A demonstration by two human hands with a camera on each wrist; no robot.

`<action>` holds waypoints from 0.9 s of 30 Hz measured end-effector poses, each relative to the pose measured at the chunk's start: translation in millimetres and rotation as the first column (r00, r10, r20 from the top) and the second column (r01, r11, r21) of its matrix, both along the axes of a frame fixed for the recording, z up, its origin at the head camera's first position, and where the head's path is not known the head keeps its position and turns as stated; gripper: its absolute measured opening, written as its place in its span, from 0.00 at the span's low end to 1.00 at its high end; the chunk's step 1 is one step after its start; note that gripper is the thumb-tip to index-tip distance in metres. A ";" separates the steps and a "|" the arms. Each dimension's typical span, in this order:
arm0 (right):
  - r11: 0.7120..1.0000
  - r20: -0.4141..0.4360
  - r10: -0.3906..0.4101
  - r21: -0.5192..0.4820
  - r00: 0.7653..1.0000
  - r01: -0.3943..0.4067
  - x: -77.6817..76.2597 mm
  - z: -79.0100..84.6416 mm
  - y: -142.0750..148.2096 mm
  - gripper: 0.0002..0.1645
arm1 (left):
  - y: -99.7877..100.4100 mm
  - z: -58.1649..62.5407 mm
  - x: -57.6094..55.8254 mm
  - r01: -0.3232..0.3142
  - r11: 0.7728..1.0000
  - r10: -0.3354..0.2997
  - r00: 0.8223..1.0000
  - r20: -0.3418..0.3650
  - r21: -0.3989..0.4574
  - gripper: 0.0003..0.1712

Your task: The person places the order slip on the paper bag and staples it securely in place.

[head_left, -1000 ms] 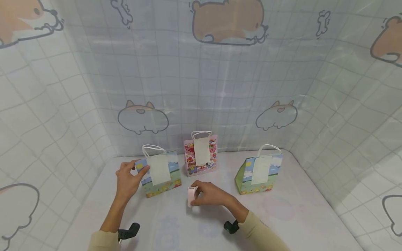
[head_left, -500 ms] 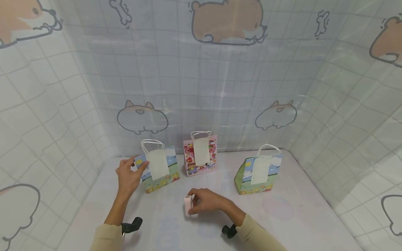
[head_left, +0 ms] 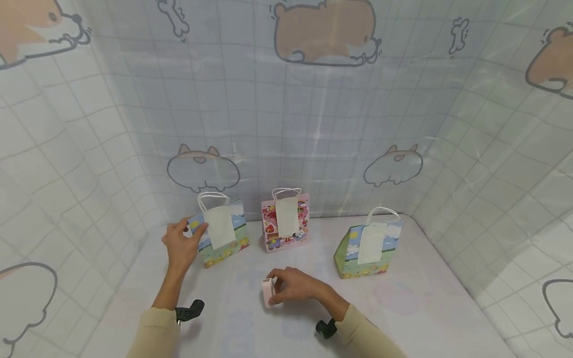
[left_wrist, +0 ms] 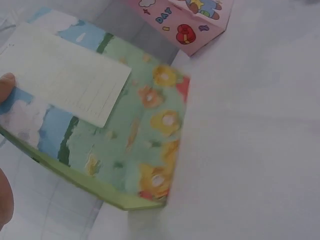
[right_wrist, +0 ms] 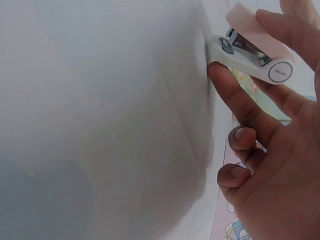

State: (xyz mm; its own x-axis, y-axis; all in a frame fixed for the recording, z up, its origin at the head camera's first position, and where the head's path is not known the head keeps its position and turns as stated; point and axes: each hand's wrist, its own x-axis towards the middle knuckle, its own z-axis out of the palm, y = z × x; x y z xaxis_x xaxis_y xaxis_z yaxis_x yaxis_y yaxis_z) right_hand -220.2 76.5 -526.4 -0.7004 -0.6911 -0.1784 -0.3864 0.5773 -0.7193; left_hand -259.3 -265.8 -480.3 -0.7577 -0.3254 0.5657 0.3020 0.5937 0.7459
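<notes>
My left hand pinches the upper left edge of a landscape-print paper gift bag between thumb and fingers. A white card lies over the bag's front, under its white handles; in the left wrist view the bag stands slanted, with a thumb on its face. My right hand holds a small pink and white stapler near the table's middle. In the right wrist view, the stapler sits between thumb and fingers, its white base end right at the white tabletop.
A pink cartoon-print gift bag with a card stands at the back centre. Another landscape-print gift bag with a card stands to the right. A printed sheet forms the wall behind the table.
My left hand has moved the landscape bag back and slightly left. My right hand has brought the stapler a little left and closer to me. The other two bags stay put.
</notes>
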 end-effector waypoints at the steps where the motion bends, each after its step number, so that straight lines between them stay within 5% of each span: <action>1: 1.000 -0.007 0.007 -0.002 1.000 -0.007 -0.9 -0.9 0.4 0.32 | -0.7 0.2 -0.2 -0.009 1.000 0.009 1.000 -0.001 0.003 0.21; 13: 1.000 -0.082 0.021 -0.007 0.996 -0.022 -13.1 -3.3 8.8 0.33 | -5.0 -0.6 -4.4 -0.032 0.999 0.032 0.999 0.015 0.003 0.23; 27: 0.998 -0.023 -0.063 -0.006 0.998 0.063 -20.3 -7.6 11.0 0.30 | -10.6 -13.7 2.7 -0.045 0.999 0.045 0.997 0.065 -0.010 0.26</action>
